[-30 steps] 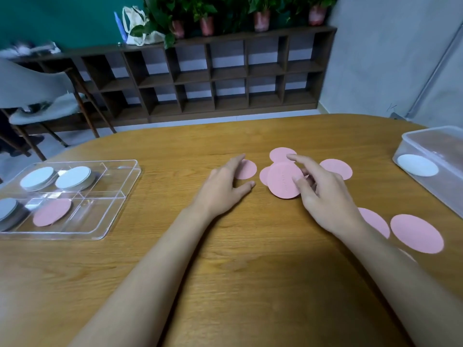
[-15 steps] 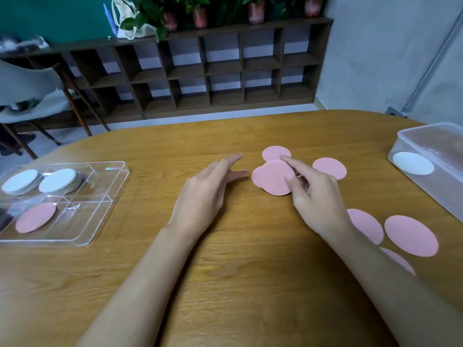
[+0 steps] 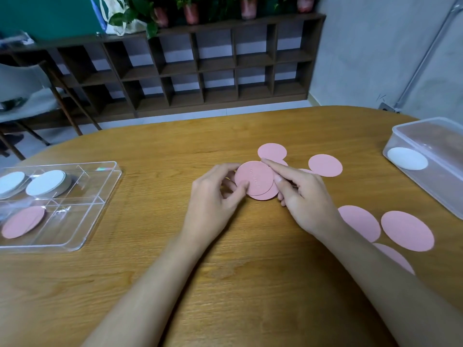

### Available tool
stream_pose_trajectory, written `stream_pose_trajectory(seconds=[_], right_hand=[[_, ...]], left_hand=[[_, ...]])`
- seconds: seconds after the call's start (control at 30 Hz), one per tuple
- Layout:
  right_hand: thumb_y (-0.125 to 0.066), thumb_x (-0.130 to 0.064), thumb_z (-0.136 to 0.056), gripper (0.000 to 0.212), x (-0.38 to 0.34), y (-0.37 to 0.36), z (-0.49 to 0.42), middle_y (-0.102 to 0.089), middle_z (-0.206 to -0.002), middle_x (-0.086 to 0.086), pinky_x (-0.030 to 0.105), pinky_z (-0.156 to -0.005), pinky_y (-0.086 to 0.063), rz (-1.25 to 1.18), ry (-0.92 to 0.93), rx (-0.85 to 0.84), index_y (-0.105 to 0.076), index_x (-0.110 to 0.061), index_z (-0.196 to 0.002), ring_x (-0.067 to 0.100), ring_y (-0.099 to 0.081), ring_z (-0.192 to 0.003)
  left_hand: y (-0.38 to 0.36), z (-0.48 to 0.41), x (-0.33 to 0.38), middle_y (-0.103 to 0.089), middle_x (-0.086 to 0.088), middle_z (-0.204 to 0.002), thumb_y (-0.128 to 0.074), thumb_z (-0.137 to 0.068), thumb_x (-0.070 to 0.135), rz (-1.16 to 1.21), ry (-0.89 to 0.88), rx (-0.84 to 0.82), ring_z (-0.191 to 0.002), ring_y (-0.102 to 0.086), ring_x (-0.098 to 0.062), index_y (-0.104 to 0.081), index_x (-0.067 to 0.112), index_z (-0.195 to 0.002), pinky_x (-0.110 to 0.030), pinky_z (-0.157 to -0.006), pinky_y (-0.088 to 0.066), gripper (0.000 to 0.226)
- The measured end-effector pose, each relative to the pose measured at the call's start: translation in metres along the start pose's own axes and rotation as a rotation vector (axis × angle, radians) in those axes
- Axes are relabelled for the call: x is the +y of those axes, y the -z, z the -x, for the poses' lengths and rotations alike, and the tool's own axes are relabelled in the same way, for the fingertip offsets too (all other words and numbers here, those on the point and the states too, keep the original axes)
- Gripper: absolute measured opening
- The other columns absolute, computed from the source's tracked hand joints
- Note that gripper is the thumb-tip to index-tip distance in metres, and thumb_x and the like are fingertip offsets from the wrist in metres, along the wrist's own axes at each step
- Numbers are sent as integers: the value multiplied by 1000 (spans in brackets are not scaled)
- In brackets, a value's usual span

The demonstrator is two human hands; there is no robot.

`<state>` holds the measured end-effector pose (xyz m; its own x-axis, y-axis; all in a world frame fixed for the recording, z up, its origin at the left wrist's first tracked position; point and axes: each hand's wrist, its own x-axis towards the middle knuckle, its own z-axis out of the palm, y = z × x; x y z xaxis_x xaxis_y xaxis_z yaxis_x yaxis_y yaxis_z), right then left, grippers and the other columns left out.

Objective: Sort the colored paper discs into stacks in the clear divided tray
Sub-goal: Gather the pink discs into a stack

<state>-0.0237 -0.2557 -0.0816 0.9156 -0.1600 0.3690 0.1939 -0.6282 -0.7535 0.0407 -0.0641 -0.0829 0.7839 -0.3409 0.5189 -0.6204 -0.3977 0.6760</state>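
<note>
A small stack of pink discs [image 3: 258, 179] is at the middle of the table, held between both hands. My left hand [image 3: 213, 199] pinches its left edge, thumb on top. My right hand [image 3: 300, 194] pinches its right side, forefinger stretched along the top rim. Loose pink discs lie behind [image 3: 271, 151], to the right [image 3: 325, 165], and by my right forearm [image 3: 407, 230]. The clear divided tray [image 3: 100, 196] stands at the left, holding two white stacks [image 3: 46, 182] and a pink disc [image 3: 23, 221].
A clear plastic box [image 3: 431, 156] with one white disc [image 3: 407, 158] inside stands at the table's right edge. Beyond the table are a dark wooden shelf [image 3: 200, 66] and a grey chair [image 3: 25, 91].
My left hand moved right and took hold of the pink discs, which are now gathered into one stack between both hands. The view shifted slightly.
</note>
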Motion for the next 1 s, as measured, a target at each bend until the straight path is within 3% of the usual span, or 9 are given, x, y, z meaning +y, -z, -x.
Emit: stream_pose_trajectory(seconds=[0.07,0.23,0.37,0.47,0.53,0.67,0.77,0.87,1.0], right_hand=[[-46,-5,-104,45,-1,1,0,-61,-71,-33,24,-71,-49,-15,-23,-10,-61,-27,-140,10,-55,-67],[-41,-7,-105,50,-2,0,-1,-61,-71,0,39,-78,-51,-34,-78,-32,-59,-37,-141,16,-57,-69],[-41,-29,-108,44,-5,2,2,-61,-78,12,48,-77,-51,-48,-75,-68,-44,-41,-151,28,-58,-74],[-49,-26,-106,49,-5,2,3,-60,-84,-11,23,-75,-46,79,9,-91,-40,-35,-154,6,-56,-81],[-50,-19,-106,49,-5,7,1,-55,-94,-26,12,-79,-39,130,23,-51,-43,-28,-153,-6,-53,-89],[-49,-16,-106,50,1,26,-7,-63,-133,1,30,-101,-47,164,-55,74,-41,-22,-155,17,-61,-113],[-48,-16,-106,49,3,31,-9,-62,-136,6,21,-98,-40,220,-73,82,-41,-20,-155,15,-56,-110],[-48,-17,-106,49,5,32,-9,-58,-142,1,28,-103,-42,204,-94,80,-42,-22,-154,15,-54,-123],[-49,-14,-105,47,5,30,-8,-63,-128,-1,33,-100,-50,169,-89,102,-46,-23,-151,13,-59,-111]], left_hand=[[-2,0,-1,-70,5,-95,-80,-90,14,21,45,17,-76,-69,-11,-76,18,-115,-8,-63,-46,25],[-3,1,2,-77,10,-103,-82,-89,16,63,113,-27,-73,-70,-6,-75,21,-128,-8,-71,-51,40],[-4,2,4,-77,13,-100,-83,-89,18,65,123,-68,-70,-70,-5,-73,21,-131,-10,-73,-53,43],[-4,2,3,-76,12,-102,-81,-91,20,52,69,-80,-75,-70,-8,-73,22,-132,-14,-75,-55,41],[-3,2,1,-77,10,-108,-77,-95,25,-10,2,-87,-86,-71,-7,-71,22,-133,-20,-84,-55,39],[-5,-3,-10,-60,5,-149,-66,-101,37,-219,-73,-271,-138,-53,-11,-54,21,-150,-27,-117,-38,53],[-10,-10,-16,-34,9,-169,-57,-103,51,-275,-47,-469,-157,-26,-9,-34,29,-162,-36,-129,-24,67],[-10,-14,-15,-39,8,-166,-52,-103,55,-355,-82,-527,-157,-26,-11,-32,31,-162,-39,-125,-27,66],[-5,-13,-15,-62,14,-139,-65,-93,62,-321,-66,-390,-129,-58,-12,-51,34,-148,-40,-104,-51,63]])
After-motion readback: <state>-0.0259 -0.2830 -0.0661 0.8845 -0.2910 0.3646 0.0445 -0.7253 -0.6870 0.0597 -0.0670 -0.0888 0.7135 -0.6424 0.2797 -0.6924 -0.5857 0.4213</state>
